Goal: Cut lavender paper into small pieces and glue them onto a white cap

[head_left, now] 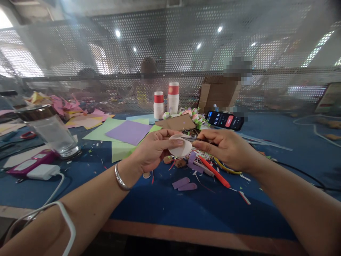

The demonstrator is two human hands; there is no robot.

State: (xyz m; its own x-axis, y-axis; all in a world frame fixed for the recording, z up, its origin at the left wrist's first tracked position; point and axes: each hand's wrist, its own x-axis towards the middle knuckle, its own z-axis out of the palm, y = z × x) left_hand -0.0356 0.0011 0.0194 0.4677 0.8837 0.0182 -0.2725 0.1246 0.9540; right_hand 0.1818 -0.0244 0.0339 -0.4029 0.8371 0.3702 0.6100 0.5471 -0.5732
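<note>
In front of me my left hand (157, 147) pinches a white paper disc (181, 149), its thumb pressed flat on the face. My right hand (225, 147) is closed round a slim metal tool (189, 137), whose thin dark blade reaches left to the disc's upper edge. The fingers hide the tool's handle, so I cannot tell its exact kind. Below the hands lie paper scraps, two purple paper strips (184, 184), a red pen-like stick (215, 172) and a curved yellow piece (227, 168).
Purple paper (129, 131) lies over green sheets at left. Behind stand stacked paper cups (173, 101), a cardboard box (220, 92) and a phone (225, 120) running a timer. A glass jar (54, 131) and a purple power bank (33, 163) with a white cable are at left.
</note>
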